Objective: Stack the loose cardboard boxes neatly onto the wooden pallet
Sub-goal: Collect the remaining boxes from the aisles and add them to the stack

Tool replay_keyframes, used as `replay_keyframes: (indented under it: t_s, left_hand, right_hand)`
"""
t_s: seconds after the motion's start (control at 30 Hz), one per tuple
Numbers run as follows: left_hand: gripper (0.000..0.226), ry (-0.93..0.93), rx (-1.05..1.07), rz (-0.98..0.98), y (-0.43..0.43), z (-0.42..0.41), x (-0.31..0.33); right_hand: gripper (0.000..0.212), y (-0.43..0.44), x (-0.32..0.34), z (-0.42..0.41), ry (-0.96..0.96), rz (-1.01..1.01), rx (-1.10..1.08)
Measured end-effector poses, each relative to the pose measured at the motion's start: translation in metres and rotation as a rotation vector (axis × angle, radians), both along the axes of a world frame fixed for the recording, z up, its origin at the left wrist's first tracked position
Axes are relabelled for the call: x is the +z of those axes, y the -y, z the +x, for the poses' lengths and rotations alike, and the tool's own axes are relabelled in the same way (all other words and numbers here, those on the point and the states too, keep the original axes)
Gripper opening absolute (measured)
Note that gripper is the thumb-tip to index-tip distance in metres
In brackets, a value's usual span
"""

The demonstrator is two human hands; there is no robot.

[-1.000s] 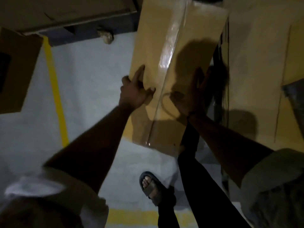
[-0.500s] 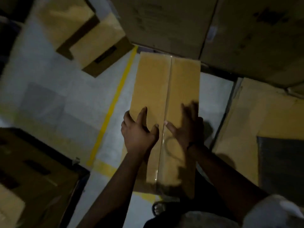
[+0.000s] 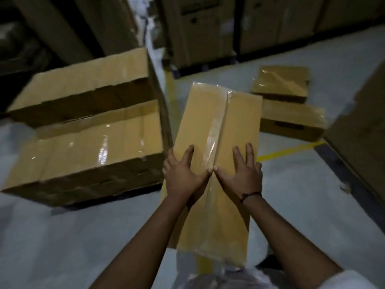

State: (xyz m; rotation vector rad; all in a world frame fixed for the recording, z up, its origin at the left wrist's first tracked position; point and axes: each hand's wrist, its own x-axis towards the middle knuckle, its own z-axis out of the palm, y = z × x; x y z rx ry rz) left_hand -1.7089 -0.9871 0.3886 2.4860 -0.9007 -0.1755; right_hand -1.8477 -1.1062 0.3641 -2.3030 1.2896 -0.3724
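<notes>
Swinging round from where it was half a second ago, the long box (image 3: 200, 122) now points its far end at the gap between a low stack (image 3: 89, 126) on its left and two loose boxes (image 3: 291, 119) lying on the floor (image 3: 312, 195) to its right. The person carries it out in front of the body, clear of the floor at its far end, its left edge just beside the near right corner of the stack. The left hand (image 3: 183, 176) and right hand (image 3: 241, 174) both lie flat on the top face with fingers straight and spread, gripping nothing. The thumbs meet at the taped seam (image 3: 216, 130) that runs down the middle. Pressing either side of that seam, I'd judge, keeps the flaps from bowing and lets the palms steer the box. What bears its weight underneath I cannot see. The stack's top boxes sit side by side with their long edges touching, so the carried one probably wants to go down square to them. A dark strip (image 3: 135, 190) shows under the stack's near edge. It may be the pallet, though I cannot tell in this dim light. A yellow line (image 3: 289, 150) crosses the floor beyond the right hand, and tall cartons (image 3: 200, 28) stand along the back.
</notes>
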Motion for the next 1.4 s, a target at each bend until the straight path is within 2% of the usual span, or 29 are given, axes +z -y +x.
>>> replay_keyframes:
  t_s: [0.27, 0.8, 0.97, 1.1, 1.27, 1.4]
  left_hand:
    - [0.093, 0.062, 0.359, -0.083, -0.157, 0.155, 0.049]
    - [0.084, 0.020, 0.792, -0.147, -0.365, 0.417, 0.064]
    - [0.085, 0.003, 0.836, -0.162, -0.441, 0.496, 0.047]
    - [0.084, -0.024, 0.787, -0.151, -0.506, 0.564, 0.038]
    - [0.083, 0.003, 0.708, -0.118, -0.574, 0.654, 0.057]
    - [0.083, 0.043, 0.667, -0.091, -0.599, 0.724, 0.065]
  right_hand:
    - [0.096, -0.116, 0.044, 0.206, 0.067, -0.082, 0.323]
    - [0.086, -0.291, 0.063, 0.545, 0.104, -0.103, 0.748]
    - [0.082, -0.366, 0.048, 0.629, 0.086, -0.093, 0.789]
    - [0.079, -0.430, 0.040, 0.690, 0.083, -0.073, 0.762]
    - [0.070, -0.496, 0.051, 0.763, 0.120, -0.068, 0.698]
    - [0.072, -0.529, 0.051, 0.818, 0.102, -0.038, 0.645]
